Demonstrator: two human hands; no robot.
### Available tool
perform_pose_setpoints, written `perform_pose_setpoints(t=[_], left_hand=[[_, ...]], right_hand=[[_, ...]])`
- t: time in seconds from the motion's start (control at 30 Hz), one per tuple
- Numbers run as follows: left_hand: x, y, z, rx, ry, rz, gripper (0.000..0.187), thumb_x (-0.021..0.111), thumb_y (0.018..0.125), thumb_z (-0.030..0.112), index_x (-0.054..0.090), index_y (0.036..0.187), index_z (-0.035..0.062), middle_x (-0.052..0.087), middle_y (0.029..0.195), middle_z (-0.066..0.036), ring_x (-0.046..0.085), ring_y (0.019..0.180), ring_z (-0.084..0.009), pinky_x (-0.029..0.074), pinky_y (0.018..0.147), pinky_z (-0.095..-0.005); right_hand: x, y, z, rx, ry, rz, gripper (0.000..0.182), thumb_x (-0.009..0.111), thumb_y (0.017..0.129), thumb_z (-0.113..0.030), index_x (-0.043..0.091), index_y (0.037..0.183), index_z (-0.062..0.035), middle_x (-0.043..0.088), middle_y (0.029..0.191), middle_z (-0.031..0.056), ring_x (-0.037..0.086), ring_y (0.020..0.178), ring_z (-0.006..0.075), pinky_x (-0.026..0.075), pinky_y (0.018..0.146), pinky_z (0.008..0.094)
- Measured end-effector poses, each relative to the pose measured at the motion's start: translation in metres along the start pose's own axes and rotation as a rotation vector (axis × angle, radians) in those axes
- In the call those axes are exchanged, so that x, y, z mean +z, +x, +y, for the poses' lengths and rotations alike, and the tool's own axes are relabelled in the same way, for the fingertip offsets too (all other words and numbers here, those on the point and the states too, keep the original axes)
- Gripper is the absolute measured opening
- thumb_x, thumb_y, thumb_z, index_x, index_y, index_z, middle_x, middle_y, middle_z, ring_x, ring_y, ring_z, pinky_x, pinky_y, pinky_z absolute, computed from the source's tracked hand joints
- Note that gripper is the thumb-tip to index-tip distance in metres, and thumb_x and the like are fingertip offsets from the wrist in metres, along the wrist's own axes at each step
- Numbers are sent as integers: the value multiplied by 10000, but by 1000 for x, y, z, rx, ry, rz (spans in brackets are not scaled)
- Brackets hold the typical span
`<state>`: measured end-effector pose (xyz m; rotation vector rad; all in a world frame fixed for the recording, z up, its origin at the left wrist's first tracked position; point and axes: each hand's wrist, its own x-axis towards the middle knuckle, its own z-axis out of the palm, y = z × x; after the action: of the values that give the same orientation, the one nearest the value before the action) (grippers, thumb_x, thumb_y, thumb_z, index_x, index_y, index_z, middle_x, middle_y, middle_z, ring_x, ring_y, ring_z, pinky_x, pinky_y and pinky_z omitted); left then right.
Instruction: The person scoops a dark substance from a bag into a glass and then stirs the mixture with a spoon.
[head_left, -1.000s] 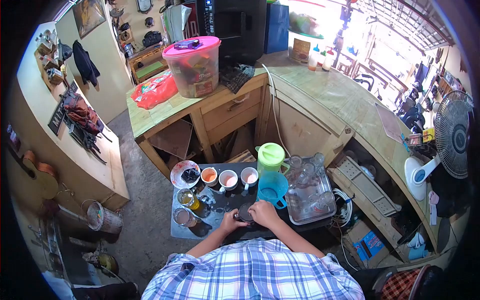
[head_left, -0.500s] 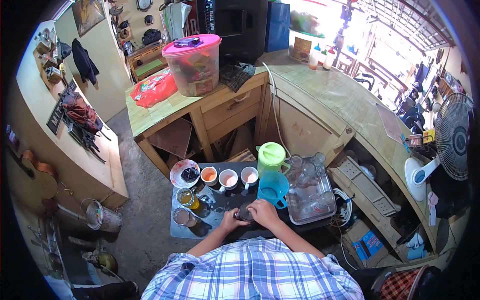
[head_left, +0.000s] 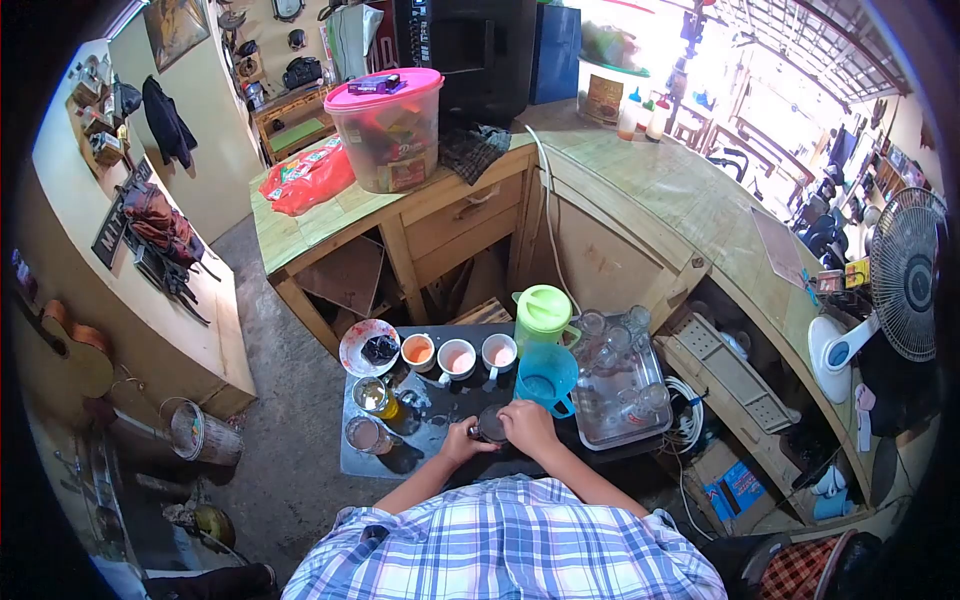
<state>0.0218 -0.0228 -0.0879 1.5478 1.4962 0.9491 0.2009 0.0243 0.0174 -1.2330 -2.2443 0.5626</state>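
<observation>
On the dark low table [head_left: 440,460] in front of me, my left hand [head_left: 463,442] is closed around the near-left side of a glass mug [head_left: 491,425] with dark, brownish contents. My right hand [head_left: 530,426] is over the mug's right side with its fingers bent together at the rim; whatever they pinch is hidden. Left of the hands stand a glass mug of brownish drink [head_left: 367,436] and another with yellow liquid [head_left: 378,399]. Behind them are an orange-toned cup [head_left: 418,352] and two white cups, one in the middle [head_left: 457,359] and one at right [head_left: 499,354].
A blue pitcher [head_left: 546,375] stands close beyond my right hand, with a green lidded pitcher [head_left: 544,312] behind it. A clear tray [head_left: 610,437] of upturned glasses is at right. A bowl [head_left: 352,342] holds a black plastic bag. Wooden counters [head_left: 620,170] surround the table.
My hands stay at the mug, with only a very slight shift of the right hand. Everything else on the table keeps its place.
</observation>
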Motion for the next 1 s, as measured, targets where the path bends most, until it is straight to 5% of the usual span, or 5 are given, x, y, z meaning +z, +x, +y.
perform_pose_setpoints(t=[0.1, 0.33, 0.4, 0.5, 1.0], left_hand=[[3, -1, -5, 23, -52, 15, 500, 922, 560, 254, 616, 866, 4, 692, 793, -122, 642, 717, -154, 512, 679, -339], [5, -1, -13, 31, -103, 2, 519, 923, 561, 264, 623, 892, 1, 692, 797, -126, 646, 718, -159, 514, 683, -342], [4, 1, -11, 29, -120, -7, 518, 922, 565, 264, 624, 896, 1, 692, 797, -126, 646, 715, -159, 514, 682, -342], [4, -1, -8, -11, -197, -11, 512, 922, 569, 263, 617, 885, -1, 690, 791, -122, 635, 707, -146, 514, 680, -338], [5, 0, -12, 26, -101, 20, 527, 925, 550, 276, 602, 851, -11, 661, 755, -145, 611, 671, -154, 504, 655, -337]], right_hand=[[-8, 1, -1, 85, 60, -158, 150, 614, 807, -162, 726, 824, -63, 675, 821, 139, 650, 777, 326, 519, 709, 428], [-4, 0, -1, 92, -9, -157, 143, 625, 802, -161, 730, 818, -66, 679, 806, 129, 644, 778, 320, 515, 720, 422], [-1, 2, -1, -22, 70, 71, 145, 631, 790, -169, 733, 799, -67, 679, 800, 135, 647, 757, 328, 520, 704, 426], [0, 1, 2, 94, -56, -127, 140, 635, 795, -166, 727, 794, -61, 680, 812, 132, 647, 771, 324, 516, 708, 424], [-3, 5, -1, 35, 105, -45, 135, 622, 780, -143, 723, 773, -54, 667, 796, 147, 652, 770, 323, 519, 695, 430]])
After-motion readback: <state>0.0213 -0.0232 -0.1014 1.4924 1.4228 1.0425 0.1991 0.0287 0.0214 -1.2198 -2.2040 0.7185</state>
